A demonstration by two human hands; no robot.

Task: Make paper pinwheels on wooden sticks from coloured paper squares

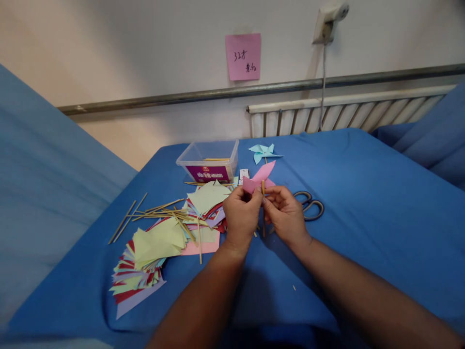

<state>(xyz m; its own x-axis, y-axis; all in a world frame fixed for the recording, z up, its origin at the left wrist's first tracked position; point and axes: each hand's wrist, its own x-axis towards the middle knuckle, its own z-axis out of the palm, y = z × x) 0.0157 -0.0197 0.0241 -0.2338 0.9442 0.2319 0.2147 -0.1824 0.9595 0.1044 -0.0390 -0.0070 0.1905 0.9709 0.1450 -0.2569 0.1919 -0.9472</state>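
Over the middle of the table my two hands meet at a pink paper pinwheel. My left hand is closed on the pinwheel, its thumb and fingers pinching the folded paper near the centre. A thin wooden stick stands upright between the hands, its top against the paper. My right hand is closed, with thumb and forefinger at the stick close to the pinwheel. Whether a pin joins the two is hidden by the fingers. Black-handled scissors lie just right of my right hand.
A clear plastic box with sticks inside stands at the back; a small white box is beside it. A blue pinwheel lies behind my hands. Coloured paper sheets and loose sticks spread left on the blue cloth.
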